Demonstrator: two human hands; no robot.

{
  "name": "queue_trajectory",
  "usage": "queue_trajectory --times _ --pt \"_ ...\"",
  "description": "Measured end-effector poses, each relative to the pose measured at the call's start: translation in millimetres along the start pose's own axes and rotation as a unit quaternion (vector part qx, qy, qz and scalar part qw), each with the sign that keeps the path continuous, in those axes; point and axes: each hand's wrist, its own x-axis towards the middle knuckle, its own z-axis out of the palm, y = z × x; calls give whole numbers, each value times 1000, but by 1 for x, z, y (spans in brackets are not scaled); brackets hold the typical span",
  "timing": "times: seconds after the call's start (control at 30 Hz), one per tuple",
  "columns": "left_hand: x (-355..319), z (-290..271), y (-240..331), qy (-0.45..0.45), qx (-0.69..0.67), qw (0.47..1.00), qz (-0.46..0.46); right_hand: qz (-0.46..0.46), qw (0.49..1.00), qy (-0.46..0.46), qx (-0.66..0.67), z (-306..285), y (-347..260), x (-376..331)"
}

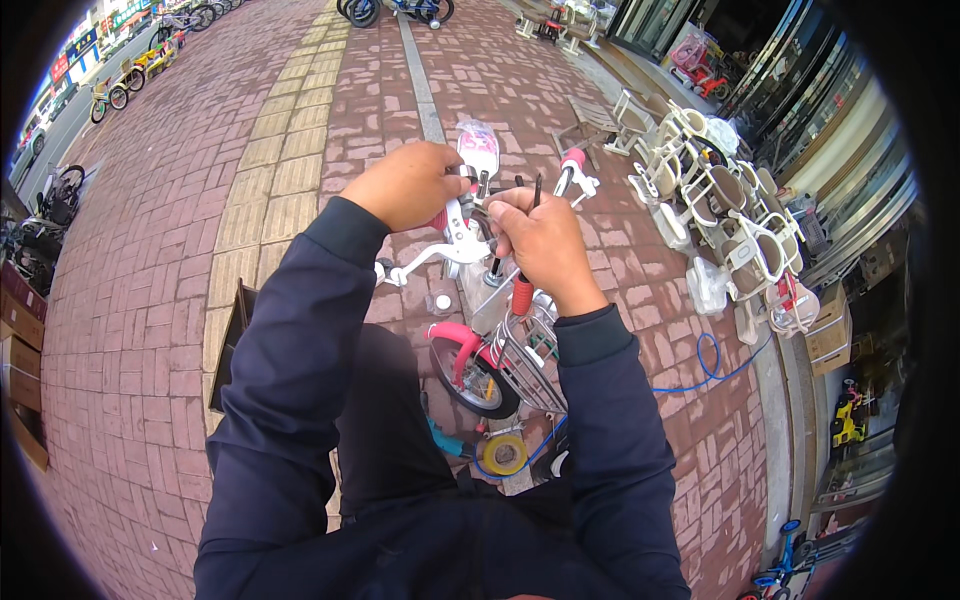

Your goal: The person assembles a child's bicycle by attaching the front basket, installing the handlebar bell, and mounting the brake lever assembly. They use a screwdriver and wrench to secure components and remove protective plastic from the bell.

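A pink and white child's bicycle stands in front of me, its pink-forked front wheel (pixel 470 378) lowest in the view. Above the white handlebar and brake lever (pixel 430 258), my left hand (pixel 412 185) is closed, thumb and fingers pinching a small dark part whose kind I cannot make out. My right hand (pixel 545 240) is closed too, with a thin dark rod (pixel 538 188) sticking up from its fingers. Both hands nearly meet over the bar. A pink grip (pixel 572 160) is beyond the right hand, and a plastic-wrapped white and pink piece (pixel 478 145) lies behind them.
A wire basket (pixel 528 372) sits by the wheel. Near my legs lie a roll of yellow tape (pixel 503 455) and a teal tool (pixel 445 438). A blue hose (pixel 705 375) crosses the bricks. Beige child seats (pixel 720 195) are piled at right; an open carton (pixel 235 335) stands left.
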Motion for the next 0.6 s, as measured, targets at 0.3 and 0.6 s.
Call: queue_trajectory --times 0.3,0.6 --pt "-2 -4 2 -28 14 999 -14 25 997 -11 78 1 -3 -4" --pt "-1 -3 2 -33 12 999 -11 22 997 -27 68 -11 11 -4"
